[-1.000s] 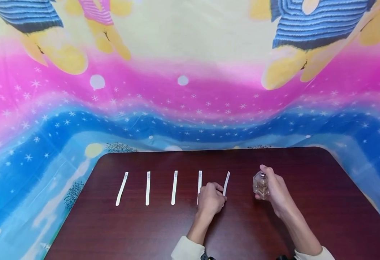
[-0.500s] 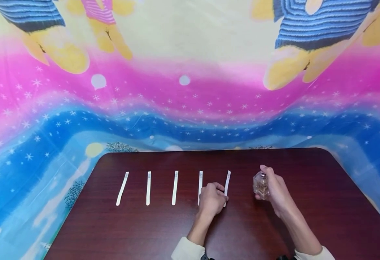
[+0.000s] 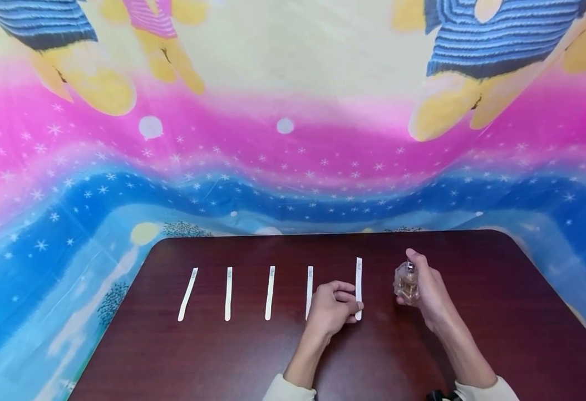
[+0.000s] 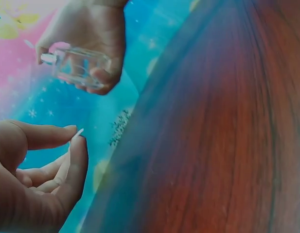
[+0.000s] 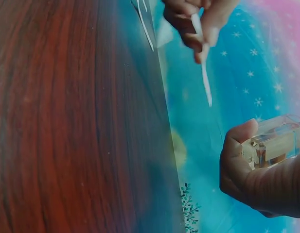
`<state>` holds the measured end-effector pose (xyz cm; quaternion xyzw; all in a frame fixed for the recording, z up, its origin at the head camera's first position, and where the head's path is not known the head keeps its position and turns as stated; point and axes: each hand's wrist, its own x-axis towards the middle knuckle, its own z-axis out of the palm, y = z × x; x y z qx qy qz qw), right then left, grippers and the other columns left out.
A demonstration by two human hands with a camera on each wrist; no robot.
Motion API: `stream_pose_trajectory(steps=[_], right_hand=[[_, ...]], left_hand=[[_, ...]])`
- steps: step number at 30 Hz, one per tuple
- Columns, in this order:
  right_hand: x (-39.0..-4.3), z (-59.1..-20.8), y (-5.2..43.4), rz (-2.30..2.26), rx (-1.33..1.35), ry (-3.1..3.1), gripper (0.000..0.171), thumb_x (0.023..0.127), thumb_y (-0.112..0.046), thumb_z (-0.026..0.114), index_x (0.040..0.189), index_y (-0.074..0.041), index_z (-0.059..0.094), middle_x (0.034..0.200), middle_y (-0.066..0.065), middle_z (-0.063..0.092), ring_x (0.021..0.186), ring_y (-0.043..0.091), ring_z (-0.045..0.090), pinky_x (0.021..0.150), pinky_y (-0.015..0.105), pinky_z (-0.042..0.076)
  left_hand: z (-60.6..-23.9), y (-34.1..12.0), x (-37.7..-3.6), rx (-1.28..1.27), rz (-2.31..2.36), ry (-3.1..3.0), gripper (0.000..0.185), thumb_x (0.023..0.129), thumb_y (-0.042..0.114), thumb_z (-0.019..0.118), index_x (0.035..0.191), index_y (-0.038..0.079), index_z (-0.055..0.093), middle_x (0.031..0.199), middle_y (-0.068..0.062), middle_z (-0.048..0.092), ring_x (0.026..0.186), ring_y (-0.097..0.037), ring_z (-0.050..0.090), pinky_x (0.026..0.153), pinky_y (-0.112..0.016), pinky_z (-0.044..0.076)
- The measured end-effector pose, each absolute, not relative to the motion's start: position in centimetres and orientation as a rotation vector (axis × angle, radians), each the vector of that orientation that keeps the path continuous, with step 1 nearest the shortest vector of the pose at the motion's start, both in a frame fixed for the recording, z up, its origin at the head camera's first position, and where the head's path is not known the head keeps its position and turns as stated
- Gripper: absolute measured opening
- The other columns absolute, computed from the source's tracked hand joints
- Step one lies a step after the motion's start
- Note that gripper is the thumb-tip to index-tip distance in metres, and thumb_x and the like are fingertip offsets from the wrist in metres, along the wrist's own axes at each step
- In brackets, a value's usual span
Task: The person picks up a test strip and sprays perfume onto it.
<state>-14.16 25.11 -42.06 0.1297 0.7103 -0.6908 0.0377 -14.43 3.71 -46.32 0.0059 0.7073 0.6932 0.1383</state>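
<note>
In the head view my left hand (image 3: 331, 309) pinches a white paper test strip (image 3: 358, 278) near its lower end. Small dark writing marks the strip's far end. Thumb and index finger meet on the strip (image 4: 78, 133) in the left wrist view, and it stands raised off the table in the right wrist view. My right hand (image 3: 430, 295) grips a clear glass perfume bottle (image 3: 405, 283) upright, with one digit over its sprayer top. Pale amber liquid shows inside. The bottle is to the right of the strip, a short gap apart.
Several more white paper strips (image 3: 269, 292) lie in a spaced row on the dark wooden table (image 3: 212, 362), left of my left hand. The nearest one (image 3: 310, 278) is partly hidden by that hand. A patterned cloth (image 3: 293, 167) hangs behind the table's far edge.
The tilted strip beside my left hand now stands straighter and farther right, pinched in the fingers. My left hand has shifted slightly right. The perfume bottle has moved slightly up and right, turning a little.
</note>
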Motion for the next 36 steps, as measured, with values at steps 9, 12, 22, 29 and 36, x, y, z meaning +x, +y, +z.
stream_pose_trajectory(steps=[9, 12, 22, 29, 36], right_hand=[[-14.2, -42.2, 25.0, -2.131, 0.389, 2.173, 0.062, 0.111, -0.061, 0.043, 0.070, -0.016, 0.056, 0.068, 0.000, 0.059, 0.064, 0.016, 0.059, 0.060, 0.033, 0.060], [-14.2, -42.3, 25.0, -2.108, 0.394, 2.191, 0.063, 0.111, -0.061, 0.042, 0.068, -0.016, 0.052, 0.066, 0.000, 0.056, 0.062, 0.016, 0.057, 0.059, 0.033, 0.059], [-14.4, -42.8, 24.7, -1.976, 0.455, 2.295, 0.062, 0.110, -0.063, 0.045, 0.081, -0.011, 0.060, 0.065, 0.000, 0.056, 0.058, 0.015, 0.057, 0.056, 0.033, 0.059], [-14.4, -42.8, 24.7, -1.964, 0.448, 2.299, 0.062, 0.110, -0.063, 0.045, 0.082, -0.010, 0.060, 0.064, 0.000, 0.057, 0.055, 0.016, 0.057, 0.055, 0.033, 0.058], [-14.4, -42.9, 24.8, -1.936, 0.425, 2.285, 0.061, 0.109, -0.064, 0.045, 0.079, -0.012, 0.058, 0.063, 0.000, 0.056, 0.054, 0.017, 0.057, 0.054, 0.033, 0.058]], left_hand=[[-44.6, 2.9, -12.9, 0.030, 2.111, 1.833, 0.039, 0.086, -0.006, 0.078, 0.124, 0.000, 0.071, 0.093, -0.008, 0.074, 0.075, -0.010, 0.073, 0.068, -0.029, 0.067], [-44.4, 2.7, -12.4, 0.024, 2.115, 1.818, 0.040, 0.085, -0.006, 0.079, 0.124, -0.001, 0.071, 0.093, -0.009, 0.074, 0.075, -0.010, 0.073, 0.068, -0.028, 0.066], [-44.5, 3.5, -10.8, 0.018, 2.166, 1.744, 0.038, 0.083, -0.010, 0.080, 0.119, -0.001, 0.072, 0.084, -0.001, 0.071, 0.071, -0.009, 0.072, 0.064, -0.026, 0.065], [-44.4, 4.2, -10.5, 0.037, 2.186, 1.724, 0.039, 0.083, -0.011, 0.079, 0.120, 0.000, 0.072, 0.084, 0.000, 0.072, 0.072, -0.009, 0.073, 0.066, -0.028, 0.066], [-44.1, 4.3, -10.6, 0.031, 2.177, 1.699, 0.039, 0.084, -0.011, 0.079, 0.120, 0.000, 0.072, 0.085, -0.003, 0.072, 0.072, -0.011, 0.073, 0.066, -0.030, 0.067]])
